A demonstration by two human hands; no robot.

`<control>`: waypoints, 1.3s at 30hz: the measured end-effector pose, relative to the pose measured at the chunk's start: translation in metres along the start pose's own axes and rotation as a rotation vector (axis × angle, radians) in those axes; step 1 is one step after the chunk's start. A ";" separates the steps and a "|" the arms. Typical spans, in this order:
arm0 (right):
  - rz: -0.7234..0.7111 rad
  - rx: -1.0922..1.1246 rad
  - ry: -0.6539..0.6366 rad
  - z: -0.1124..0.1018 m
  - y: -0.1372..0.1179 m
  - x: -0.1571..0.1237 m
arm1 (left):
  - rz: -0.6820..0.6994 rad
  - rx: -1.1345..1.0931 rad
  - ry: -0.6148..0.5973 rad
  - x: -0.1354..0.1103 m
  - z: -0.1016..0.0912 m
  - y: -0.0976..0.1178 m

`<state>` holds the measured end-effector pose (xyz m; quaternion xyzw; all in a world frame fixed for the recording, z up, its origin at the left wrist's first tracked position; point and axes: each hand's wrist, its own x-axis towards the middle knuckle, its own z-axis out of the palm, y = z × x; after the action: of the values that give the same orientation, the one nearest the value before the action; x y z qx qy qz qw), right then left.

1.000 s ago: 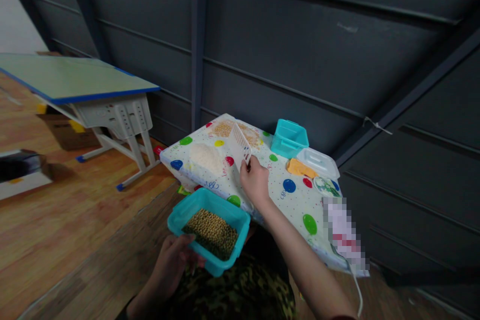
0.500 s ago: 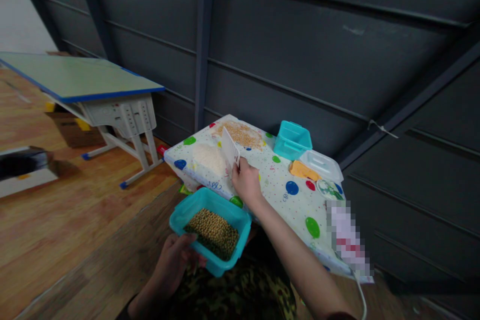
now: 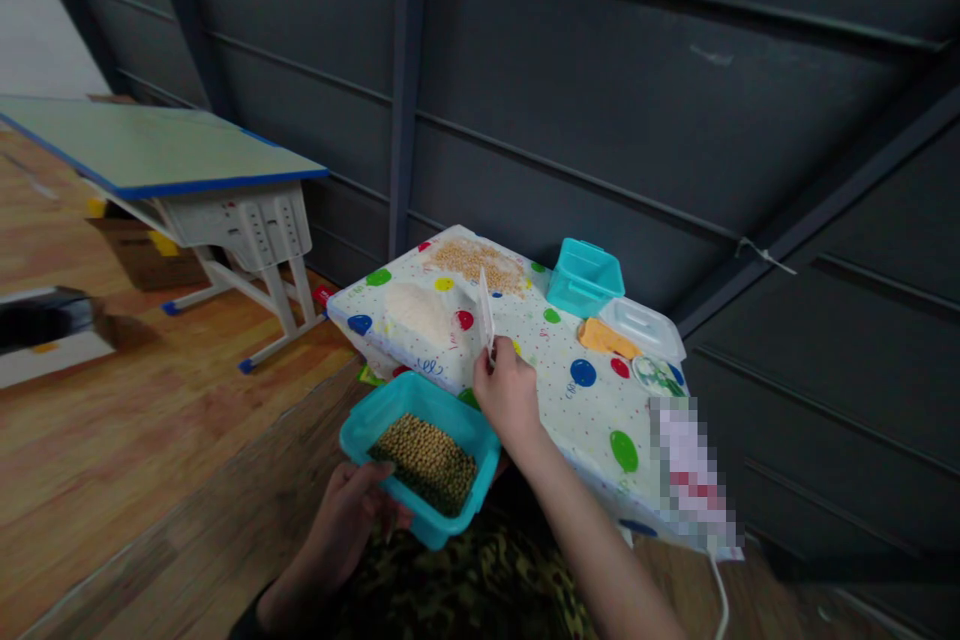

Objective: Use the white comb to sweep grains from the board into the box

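My left hand (image 3: 349,520) grips the near-left side of a turquoise plastic box (image 3: 367,410), thumb over the rim. Yellowish beans (image 3: 429,450) lie in it, with darker green ones along the near side. My right hand (image 3: 510,395) is closed on a thin white plastic scraper (image 3: 486,312), held upright and almost edge-on above the table. Left of the scraper is a heap of fine white grains (image 3: 416,310), perhaps rice. Beyond it spreads a layer of tan beans (image 3: 472,262). The scraper appears apart from both heaps.
A balloon-print cloth covers the table (image 3: 555,400). At the back right stand another turquoise box (image 3: 585,280), a clear lid (image 3: 643,328), an orange cloth (image 3: 604,336) and a round green-white item (image 3: 656,377). A dark wall (image 3: 570,70) rises behind; a green-topped desk (image 3: 172,150) stands left.
My right hand has moved right and slightly nearer with the scraper, which has turned from showing its slotted face to nearly edge-on. The left hand and its box have barely moved.
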<state>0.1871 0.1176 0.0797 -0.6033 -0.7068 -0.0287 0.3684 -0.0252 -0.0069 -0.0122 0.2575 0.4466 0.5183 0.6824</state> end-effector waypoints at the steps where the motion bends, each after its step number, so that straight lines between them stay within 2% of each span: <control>1: -0.014 -0.010 -0.008 0.005 -0.005 0.001 | 0.002 0.007 -0.002 -0.001 0.000 0.001; 5: -0.030 -0.041 -0.050 0.023 -0.028 0.013 | 0.020 0.058 0.034 -0.003 0.005 0.008; 10: 0.028 -0.075 -0.115 0.040 -0.052 0.035 | 0.003 0.067 0.091 -0.003 0.017 0.017; 14: 0.081 -0.043 -0.128 0.040 -0.062 0.049 | -0.023 0.042 0.104 -0.004 0.019 0.017; 17: 0.113 0.059 -0.098 0.023 -0.050 0.054 | -0.001 0.031 0.094 -0.004 0.017 0.015; 22: 0.160 0.353 0.019 -0.024 0.005 0.062 | -0.004 0.019 0.106 -0.006 0.023 0.020; 24: 0.186 0.584 -0.032 -0.040 0.028 0.065 | -0.013 0.008 0.121 -0.007 0.027 0.024; 27: 0.261 0.842 -0.229 -0.055 0.050 0.064 | -0.016 0.004 0.141 -0.009 0.032 0.028; 30: 0.292 0.914 -0.398 -0.059 0.058 0.057 | -0.004 0.008 0.135 -0.009 0.032 0.027; 33: 0.293 0.915 -0.519 -0.052 0.058 0.053 | 0.001 0.035 0.112 -0.008 0.029 0.025; 36: 0.299 0.885 -0.574 -0.040 0.057 0.058 | -0.004 0.056 0.098 -0.008 0.026 0.023; 39: 0.306 0.866 -0.575 -0.027 0.060 0.071 | -0.006 0.052 0.098 -0.006 0.023 0.021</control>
<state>0.2527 0.1798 0.1146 -0.4758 -0.6301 0.4857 0.3750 -0.0155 -0.0033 0.0182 0.2481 0.4933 0.5165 0.6545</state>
